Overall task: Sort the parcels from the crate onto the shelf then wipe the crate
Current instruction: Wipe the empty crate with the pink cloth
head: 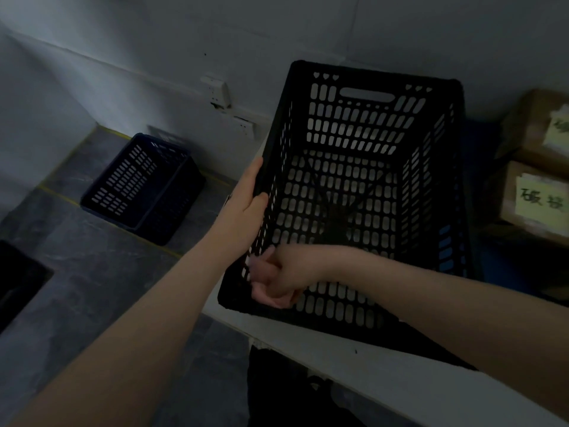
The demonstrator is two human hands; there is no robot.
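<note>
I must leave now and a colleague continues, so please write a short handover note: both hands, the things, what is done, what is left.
Left hand grips the crate by its left wall.
Right hand is inside at the near left corner, fingers curled; no cloth can be made out.
The crate stands on the white surface, no parcels inside.
Two labelled parcels stand at its right.
Done: crate looks emptied. Left: wipe the crate.
</note>
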